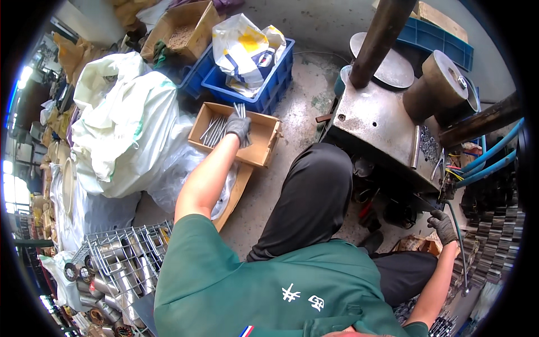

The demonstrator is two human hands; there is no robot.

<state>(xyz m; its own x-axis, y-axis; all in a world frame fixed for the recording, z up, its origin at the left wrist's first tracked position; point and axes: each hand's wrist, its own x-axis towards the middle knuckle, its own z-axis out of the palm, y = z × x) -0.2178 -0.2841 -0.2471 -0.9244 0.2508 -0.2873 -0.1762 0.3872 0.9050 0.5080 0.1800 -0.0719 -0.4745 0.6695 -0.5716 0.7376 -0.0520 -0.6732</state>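
My left hand (pixel 238 127), in a grey work glove, is closed around a bundle of thin metal rods (pixel 240 109). It is over an open cardboard box (pixel 263 140), where more loose rods (pixel 213 131) lie in the left half. My right hand (pixel 443 227), gloved too, is beside the lower right corner of a metal machine table (pixel 376 121). Its fingers are partly stretched and apart, with nothing visible in them. A thin dark hose (pixel 457 238) runs close by that hand.
Blue crates (pixel 275 92) stand behind the box, one with a plastic bag (pixel 241 50). Large white sacks (pixel 126 123) are on the left, above a wire basket of metal parts (pixel 126 261). Thick machine columns (pixel 382 39) rise from the table. Stacked metal pieces (pixel 494 241) fill the right.
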